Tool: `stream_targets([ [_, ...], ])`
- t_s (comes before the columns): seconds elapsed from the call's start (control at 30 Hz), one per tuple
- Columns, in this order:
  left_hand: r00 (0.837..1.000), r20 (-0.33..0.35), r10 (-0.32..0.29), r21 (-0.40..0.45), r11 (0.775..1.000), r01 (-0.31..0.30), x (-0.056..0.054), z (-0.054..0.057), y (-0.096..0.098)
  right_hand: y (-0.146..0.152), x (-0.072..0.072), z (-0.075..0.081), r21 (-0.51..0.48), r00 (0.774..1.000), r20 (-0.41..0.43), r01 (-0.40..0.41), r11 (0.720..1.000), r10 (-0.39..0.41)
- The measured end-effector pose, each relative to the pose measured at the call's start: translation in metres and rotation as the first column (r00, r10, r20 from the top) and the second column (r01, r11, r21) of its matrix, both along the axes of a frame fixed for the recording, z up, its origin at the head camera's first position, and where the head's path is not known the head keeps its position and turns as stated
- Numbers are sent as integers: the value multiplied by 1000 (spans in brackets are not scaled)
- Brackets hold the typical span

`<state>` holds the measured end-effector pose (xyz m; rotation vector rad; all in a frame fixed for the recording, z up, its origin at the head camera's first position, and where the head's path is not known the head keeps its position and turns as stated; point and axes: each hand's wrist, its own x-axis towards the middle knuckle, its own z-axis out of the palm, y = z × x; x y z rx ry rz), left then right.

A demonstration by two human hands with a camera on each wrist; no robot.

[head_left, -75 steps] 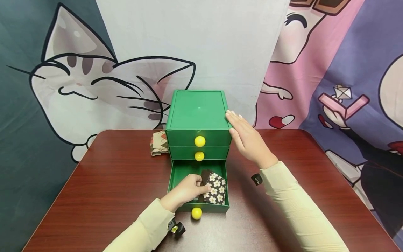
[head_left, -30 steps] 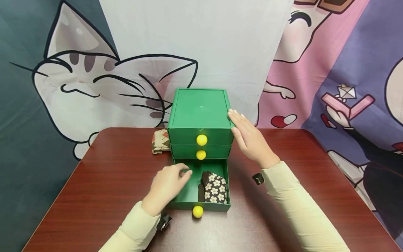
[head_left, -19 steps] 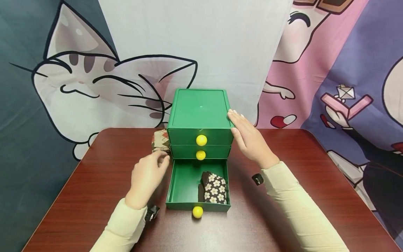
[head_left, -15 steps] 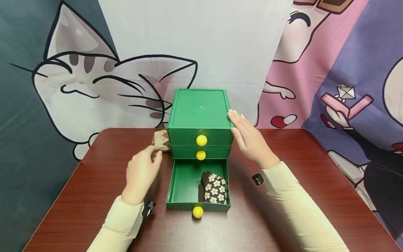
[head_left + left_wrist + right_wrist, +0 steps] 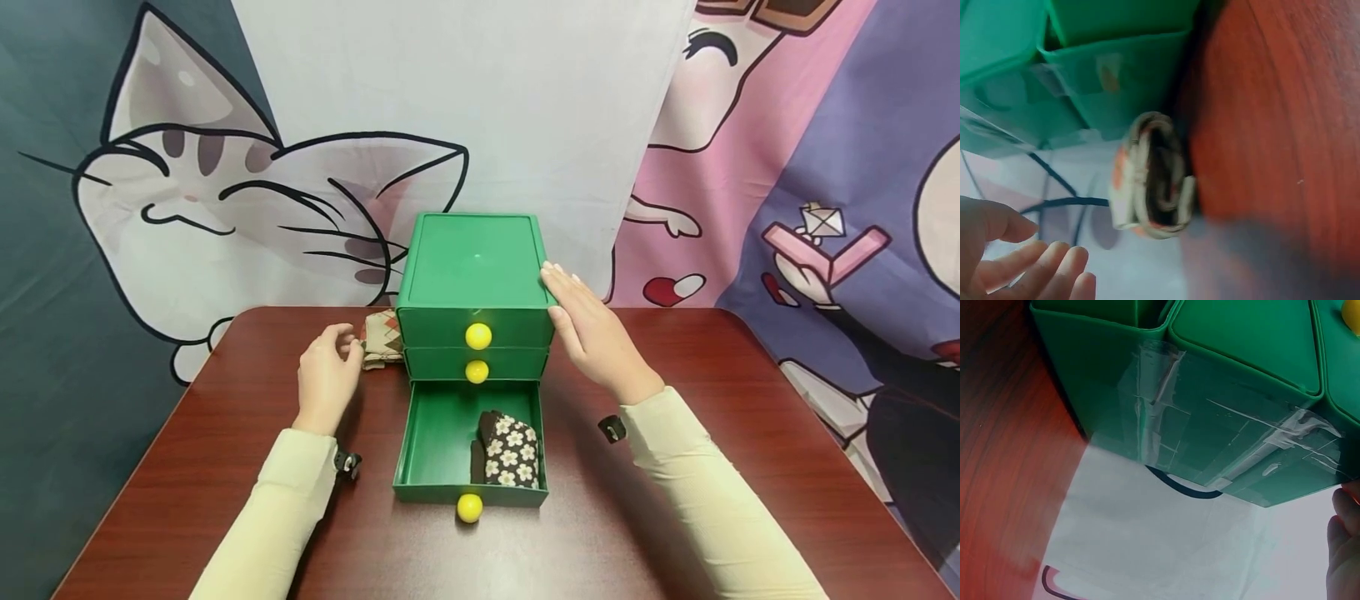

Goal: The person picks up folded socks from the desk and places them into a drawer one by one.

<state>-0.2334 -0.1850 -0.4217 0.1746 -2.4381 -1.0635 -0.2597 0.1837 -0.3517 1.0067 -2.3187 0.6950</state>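
My left hand point(image 5: 327, 377) is just left of a folded argyle sock point(image 5: 382, 337), its fingers loosely bent and holding nothing. In the left wrist view the folded sock point(image 5: 1150, 181) stands beside the green cabinet, apart from my fingers point(image 5: 1054, 269). My right hand point(image 5: 596, 337) rests with straight fingers against the upper right edge of the green drawer cabinet point(image 5: 476, 258). The cabinet's bottom drawer point(image 5: 438, 437) is pulled out. On its right side lies a folded dark sock with white flowers point(image 5: 512, 450).
Two upper drawers with yellow knobs point(image 5: 477, 336) are closed. Clear tape point(image 5: 1160, 400) runs along the cabinet's side. The reddish-brown table point(image 5: 225, 467) ends at a printed cloth backdrop point(image 5: 540, 108) just behind the cabinet.
My left hand has let go of the flowered sock, left it in the drawer, and moved left and back to beside the argyle sock. My right hand stays on the cabinet.
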Motion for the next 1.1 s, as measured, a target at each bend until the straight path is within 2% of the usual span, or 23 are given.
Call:
stream_targets([
  [0.13, 990, 131, -59, 157, 987, 38, -13, -11, -6, -1, 1, 0, 0, 1000, 4, 5, 1000, -5],
  [0.27, 960, 260, -108, 251, 967, 41, -23, -17, -8, -1, 2, 0, 3, 1000, 7, 5, 1000, -5],
  [0.4, 931, 333, -150, 336, 941, 32, -30, -22, -8, -1, 1, -1, 11, 1000, 5, 5, 1000, -5],
  [0.6, 905, 356, -232, 461, 886, 46, -40, -29, -5, -1, 2, 0, 15, 1000, 4, 5, 1000, -5],
  [0.73, 896, 361, -259, 516, 855, 39, -45, -32, -4, -1, 1, 1, 14, 1000, 2, 5, 1000, -5],
  [0.83, 897, 357, -262, 561, 827, 19, -48, -33, -2, -1, 1, 1, 18, 1000, -2, 4, 1000, -4],
  [0.97, 909, 324, -262, 617, 787, 7, -52, -35, 1, -1, 1, 2, 23, 1000, -9, 4, 1000, -4],
  [1.03, 916, 293, -272, 652, 758, 17, -55, -36, 3, -1, 1, 2, 24, 1000, -8, 3, 1000, -3],
  [1.1, 917, 269, -295, 687, 726, 32, -58, -37, 5, 0, 1, 3, 22, 1000, -5, 4, 1000, -4],
])
